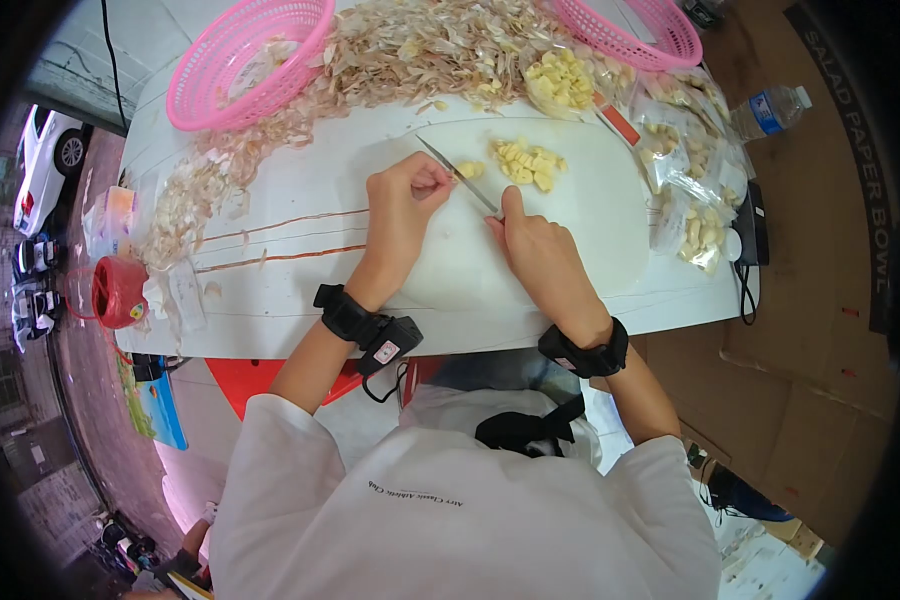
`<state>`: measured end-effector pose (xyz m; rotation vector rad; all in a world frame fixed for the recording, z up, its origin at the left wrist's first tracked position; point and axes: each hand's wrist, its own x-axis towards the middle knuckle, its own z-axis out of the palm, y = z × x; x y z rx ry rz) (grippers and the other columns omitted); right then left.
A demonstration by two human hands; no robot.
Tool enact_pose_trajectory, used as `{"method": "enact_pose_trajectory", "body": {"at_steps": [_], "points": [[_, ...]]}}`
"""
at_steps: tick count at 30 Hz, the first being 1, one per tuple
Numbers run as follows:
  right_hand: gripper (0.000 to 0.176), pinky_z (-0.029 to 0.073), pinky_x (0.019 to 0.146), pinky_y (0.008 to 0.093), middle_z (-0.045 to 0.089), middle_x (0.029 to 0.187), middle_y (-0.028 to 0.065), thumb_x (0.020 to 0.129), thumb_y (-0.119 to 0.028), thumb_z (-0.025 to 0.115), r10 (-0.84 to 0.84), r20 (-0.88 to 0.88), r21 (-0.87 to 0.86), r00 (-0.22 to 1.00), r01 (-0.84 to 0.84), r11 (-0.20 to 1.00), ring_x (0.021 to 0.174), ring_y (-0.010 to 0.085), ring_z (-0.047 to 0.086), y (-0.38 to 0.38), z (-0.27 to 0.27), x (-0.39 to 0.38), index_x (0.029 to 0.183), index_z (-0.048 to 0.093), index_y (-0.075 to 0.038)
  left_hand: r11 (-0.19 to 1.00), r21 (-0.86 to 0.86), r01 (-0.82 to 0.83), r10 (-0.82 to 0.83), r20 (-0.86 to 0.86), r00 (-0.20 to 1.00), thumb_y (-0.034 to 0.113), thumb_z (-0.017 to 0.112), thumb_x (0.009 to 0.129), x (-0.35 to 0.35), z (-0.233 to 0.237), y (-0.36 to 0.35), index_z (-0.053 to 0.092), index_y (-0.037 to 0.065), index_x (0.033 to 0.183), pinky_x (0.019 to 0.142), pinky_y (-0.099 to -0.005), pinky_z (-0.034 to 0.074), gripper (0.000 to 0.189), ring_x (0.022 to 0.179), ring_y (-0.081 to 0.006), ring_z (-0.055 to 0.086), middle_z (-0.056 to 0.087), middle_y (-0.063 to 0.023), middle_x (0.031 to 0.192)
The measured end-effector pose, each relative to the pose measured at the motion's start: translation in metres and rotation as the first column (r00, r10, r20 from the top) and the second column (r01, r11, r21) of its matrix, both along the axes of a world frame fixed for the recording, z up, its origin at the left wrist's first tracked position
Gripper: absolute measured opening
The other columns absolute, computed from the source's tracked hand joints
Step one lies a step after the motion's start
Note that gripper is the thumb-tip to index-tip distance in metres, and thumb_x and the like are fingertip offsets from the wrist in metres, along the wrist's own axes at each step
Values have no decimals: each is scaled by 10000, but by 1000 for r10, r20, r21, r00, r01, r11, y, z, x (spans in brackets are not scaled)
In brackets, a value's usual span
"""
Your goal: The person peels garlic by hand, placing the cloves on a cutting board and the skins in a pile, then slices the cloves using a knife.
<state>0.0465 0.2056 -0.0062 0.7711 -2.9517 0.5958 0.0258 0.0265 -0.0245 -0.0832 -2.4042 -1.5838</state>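
Note:
My right hand is closed round the handle of a small knife, whose blade slants up and left over a white cutting board. Beside the blade, my left hand has its fingers pinched together; what they hold, if anything, is too small to make out. Peeled garlic cloves lie in a pile on the board beyond the knife. A few garlic pieces sit just right of the blade, close to my left fingertips.
Garlic skins heap across the table's far side, between two pink baskets. Bagged garlic, a bag of peeled cloves and a water bottle stand right. A red container is at left.

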Motion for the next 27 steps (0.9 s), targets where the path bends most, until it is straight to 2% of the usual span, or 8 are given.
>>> {"method": "enact_pose_trajectory", "body": {"at_steps": [4,6,9,17,19,27], "points": [[216,485,466,439,585,572,180,961,-207,484,-12,1,2,1000,12,1000,542,354,616,-1,1,1,931,408,-7,1000,-12,9,-9,-27,1000,-50,689,758,0,1,0,615,-47,776,660,-259,514,76,669,-160,651,673,-106,735],[214,486,467,439,585,572,179,960,-204,486,-11,2,4,1000,11,1000,543,353,617,-1,1,1,930,407,-8,998,-55,5,-6,-30,1000,-63,696,752,0,2,0,615,-16,751,655,-232,513,93,684,-102,640,676,-63,735],[209,487,466,438,585,571,177,956,-197,490,-17,6,9,1000,17,1000,542,350,618,-1,3,2,931,407,-8,1000,-2,-2,2,-6,1000,-60,695,758,0,0,0,614,-15,746,654,-233,510,94,677,-103,636,681,-65,741],[201,490,458,423,591,576,167,942,-189,507,-27,-13,32,1000,27,999,540,343,623,-5,2,0,939,415,-11,999,-46,-2,1,-8,1000,-44,708,760,-1,-2,-1,612,-11,744,661,-236,511,102,690,-111,650,687,-72,738],[199,495,463,408,597,580,158,937,-190,516,-16,-34,81,999,19,996,540,326,629,-5,0,-2,937,421,-16,998,-62,-2,1,-11,1000,-41,711,759,-1,0,-1,611,-10,743,668,-237,514,106,694,-113,653,689,-72,742],[206,496,467,399,602,582,151,936,-207,517,-16,-52,75,999,19,997,550,317,636,-5,1,-1,947,428,-21,1000,-22,-4,3,-15,1000,-8,732,754,-1,-2,-1,615,-4,744,661,-247,510,118,681,-119,655,690,-75,739]]}}
